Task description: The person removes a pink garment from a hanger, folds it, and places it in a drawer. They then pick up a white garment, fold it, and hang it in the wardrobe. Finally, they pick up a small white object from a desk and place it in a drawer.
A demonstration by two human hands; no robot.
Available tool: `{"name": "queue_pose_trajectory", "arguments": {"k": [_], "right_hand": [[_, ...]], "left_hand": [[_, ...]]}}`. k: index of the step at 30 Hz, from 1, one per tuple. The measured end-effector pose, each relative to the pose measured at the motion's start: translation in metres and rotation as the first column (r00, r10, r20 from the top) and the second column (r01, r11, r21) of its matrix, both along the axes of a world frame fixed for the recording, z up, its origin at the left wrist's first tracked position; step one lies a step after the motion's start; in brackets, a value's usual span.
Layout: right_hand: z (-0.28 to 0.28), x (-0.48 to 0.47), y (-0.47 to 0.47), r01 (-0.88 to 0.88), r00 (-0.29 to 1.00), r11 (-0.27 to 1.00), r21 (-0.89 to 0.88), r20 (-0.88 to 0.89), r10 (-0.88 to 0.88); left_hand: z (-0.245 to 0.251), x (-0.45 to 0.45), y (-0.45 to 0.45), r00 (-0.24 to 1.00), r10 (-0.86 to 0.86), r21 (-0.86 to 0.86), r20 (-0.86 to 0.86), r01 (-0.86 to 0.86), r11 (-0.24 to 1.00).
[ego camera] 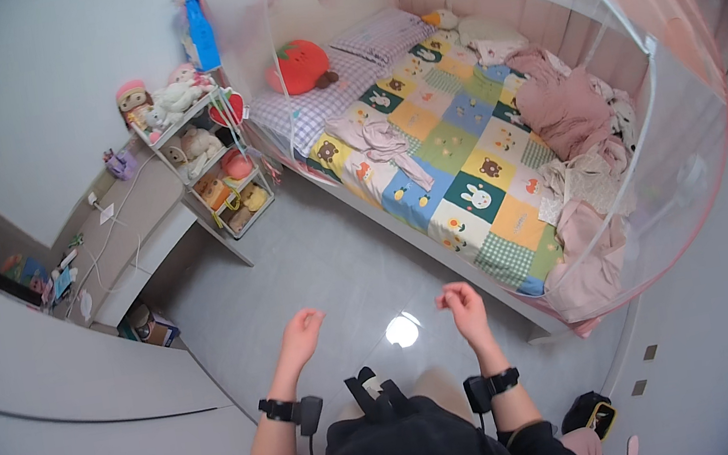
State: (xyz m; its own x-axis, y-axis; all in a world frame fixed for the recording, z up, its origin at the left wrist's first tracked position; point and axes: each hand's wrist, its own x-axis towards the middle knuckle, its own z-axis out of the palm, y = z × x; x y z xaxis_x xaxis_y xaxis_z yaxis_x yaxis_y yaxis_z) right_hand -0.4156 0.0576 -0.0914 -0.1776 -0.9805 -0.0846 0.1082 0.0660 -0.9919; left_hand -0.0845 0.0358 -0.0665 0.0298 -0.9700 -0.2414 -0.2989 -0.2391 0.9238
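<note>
Both hands hover over the grey tiled floor in front of my body, well apart from each other. My left hand (304, 337) has loosely curled fingers and I see nothing in it. My right hand (465, 310) is curled in the same way, near the bed's side rail (400, 232), with no object visible in it. Before me stands a bed with a colourful patchwork-print sheet (454, 142). A crumpled pale pink garment (383, 142) lies near its front edge. Heaped pink bedding (563, 110) runs along the far side, and a pink cloth (586, 256) lies at the near end.
A mosquito-net canopy (673, 193) with white poles arches over the bed. Two checked pillows and a red plush cushion (303, 66) lie at its head. At left are a desk (150, 204) with cables and a shelf rack (195, 175) of plush toys. A dark bag (586, 412) sits at lower right.
</note>
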Motion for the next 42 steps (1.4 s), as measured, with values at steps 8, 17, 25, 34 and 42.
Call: {"name": "queue_pose_trajectory", "arguments": {"k": [8, 17, 25, 34, 42], "right_hand": [[-0.094, -0.006, -0.211, 0.067, 0.984, 0.981, 0.181, -0.176, -0.035], [-0.188, -0.013, -0.523, -0.046, 0.834, 0.990, 0.134, -0.541, 0.111], [-0.255, -0.032, -0.690, -0.061, 0.220, 0.984, 0.167, -0.959, 0.177], [-0.235, -0.025, -0.665, -0.622, 0.599, 0.593, 0.512, -0.177, 0.781], [-0.209, -0.024, -0.684, -0.097, 0.298, 0.889, 0.447, -0.839, 0.455]], "left_hand": [[-0.016, -0.020, -0.178, 0.994, 0.029, 0.100, -0.109, -0.018, 0.995], [-0.053, -0.034, -0.271, 0.934, 0.347, 0.261, 0.091, -0.358, 0.896], [-0.083, -0.087, -0.324, 0.861, 0.505, 0.420, 0.064, -0.482, 0.769], [-0.089, -0.090, -0.349, 0.849, 0.526, 0.424, 0.049, -0.495, 0.759], [-0.089, -0.084, -0.378, 0.878, 0.472, 0.351, -0.083, -0.417, 0.838]]}}
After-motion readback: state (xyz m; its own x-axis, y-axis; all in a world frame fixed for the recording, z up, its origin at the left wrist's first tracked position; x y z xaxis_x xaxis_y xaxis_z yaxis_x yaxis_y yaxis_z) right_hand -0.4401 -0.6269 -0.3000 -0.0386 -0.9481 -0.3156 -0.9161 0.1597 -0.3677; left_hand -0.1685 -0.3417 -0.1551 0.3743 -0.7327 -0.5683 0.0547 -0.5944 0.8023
